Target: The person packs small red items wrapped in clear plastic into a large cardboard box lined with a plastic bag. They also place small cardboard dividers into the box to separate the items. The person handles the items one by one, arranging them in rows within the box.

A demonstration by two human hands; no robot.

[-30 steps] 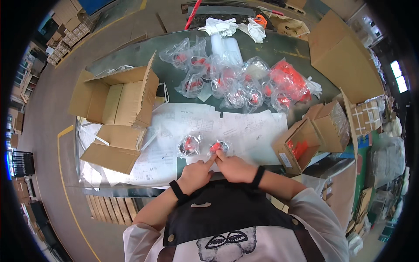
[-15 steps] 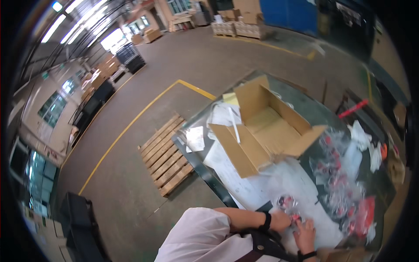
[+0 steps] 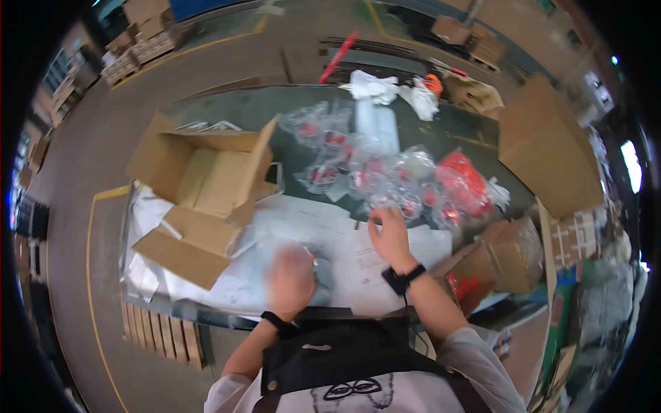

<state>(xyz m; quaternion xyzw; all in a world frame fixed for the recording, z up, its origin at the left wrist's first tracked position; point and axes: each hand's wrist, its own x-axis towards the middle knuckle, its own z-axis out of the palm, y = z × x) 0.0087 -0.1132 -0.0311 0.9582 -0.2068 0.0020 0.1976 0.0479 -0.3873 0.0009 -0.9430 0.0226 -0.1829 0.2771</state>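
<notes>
My left hand (image 3: 289,281) is smeared by motion over the white papers (image 3: 344,237) on the table. Beside its fingers lies a clear plastic bag (image 3: 321,279) with something red in it; whether the hand grips it I cannot make out. Further right, my right hand (image 3: 390,239) reaches to the near edge of a heap of clear plastic bags (image 3: 372,175) holding small red parts. Its fingers are curled in toward the thumb, and anything between them is hidden. A larger red bag (image 3: 463,180) lies at the heap's right side.
An open cardboard box (image 3: 220,175) stands left on the dark table (image 3: 441,131). Another open carton (image 3: 509,258) with red contents sits at the right, near a tall cardboard panel (image 3: 547,144). White cloths (image 3: 375,86) lie at the far edge. A wooden pallet (image 3: 162,334) is on the floor.
The view has swung to the right. My hands were close together at a small bagged red part; now they are apart, the right one stretched forward to the heap of bags.
</notes>
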